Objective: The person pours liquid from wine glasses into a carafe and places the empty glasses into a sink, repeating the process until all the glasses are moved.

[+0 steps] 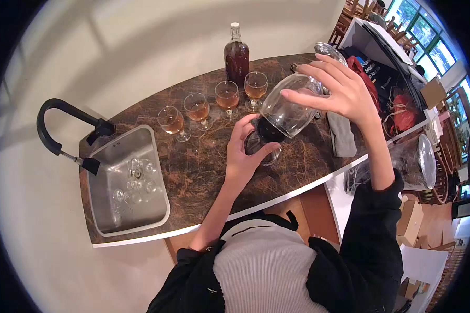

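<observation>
My left hand (243,156) is wrapped round the lower end of a large clear glass vessel (295,107). The vessel leans up to the right, with a dark section near its bottom and a round clear foot below. Over its upper end is my right hand (337,88), fingers stretched out and thumb apart, in front of the glass. Whether it touches the vessel is hard to tell. Just beyond the left hand, several stemmed glasses (227,97) with amber liquid stand in a row. A swing-top bottle (237,58) of dark reddish liquid stands behind them.
A steel sink (163,201) with several small clear glass pieces (134,183) is at left, under a black faucet (49,125). To the right are a round glass piece (329,50), a grey cloth (342,134) and a large clear container (412,161). The brown counter (193,172) has a white front edge.
</observation>
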Action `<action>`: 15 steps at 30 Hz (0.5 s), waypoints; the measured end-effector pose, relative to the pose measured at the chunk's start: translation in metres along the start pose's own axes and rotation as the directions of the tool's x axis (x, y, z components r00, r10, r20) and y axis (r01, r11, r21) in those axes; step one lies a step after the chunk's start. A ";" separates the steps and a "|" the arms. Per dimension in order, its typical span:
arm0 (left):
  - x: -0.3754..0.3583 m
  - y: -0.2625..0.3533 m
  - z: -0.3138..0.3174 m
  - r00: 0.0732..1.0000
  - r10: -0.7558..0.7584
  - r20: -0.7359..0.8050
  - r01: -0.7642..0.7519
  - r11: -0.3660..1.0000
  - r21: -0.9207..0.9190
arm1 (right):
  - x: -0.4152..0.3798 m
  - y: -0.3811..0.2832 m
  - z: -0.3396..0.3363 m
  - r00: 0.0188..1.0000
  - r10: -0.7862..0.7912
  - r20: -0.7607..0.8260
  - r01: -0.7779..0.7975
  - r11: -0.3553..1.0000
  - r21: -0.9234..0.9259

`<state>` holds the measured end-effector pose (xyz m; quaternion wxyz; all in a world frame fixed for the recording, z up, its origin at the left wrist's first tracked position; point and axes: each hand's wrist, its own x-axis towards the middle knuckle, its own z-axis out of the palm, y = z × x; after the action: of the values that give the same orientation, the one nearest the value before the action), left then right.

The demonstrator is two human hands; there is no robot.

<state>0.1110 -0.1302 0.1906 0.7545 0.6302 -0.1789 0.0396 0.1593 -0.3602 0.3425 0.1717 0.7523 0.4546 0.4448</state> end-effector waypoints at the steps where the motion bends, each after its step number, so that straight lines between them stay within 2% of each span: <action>1: 0.000 0.000 0.000 1.000 -0.001 -0.001 0.001 1.000 -0.007 | 0.000 0.000 0.000 1.000 0.018 -0.006 -0.018 1.000 0.014; 9: -0.002 0.003 0.001 0.999 0.035 -0.011 -0.035 0.999 0.037 | -0.006 -0.005 0.008 0.999 0.051 0.016 -0.051 0.997 0.056; 11: -0.002 0.001 0.000 1.000 0.024 0.003 -0.024 1.000 0.013 | -0.007 -0.006 0.008 0.995 0.095 0.027 -0.097 0.992 0.076; 15: -0.002 0.001 0.001 1.000 0.022 0.008 -0.021 1.000 -0.018 | -0.007 -0.007 0.009 0.997 0.079 0.028 -0.080 0.994 0.069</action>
<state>0.1088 -0.1309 0.1907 0.7588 0.6217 -0.1891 0.0435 0.1619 -0.3614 0.3294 0.1329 0.7810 0.4376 0.4254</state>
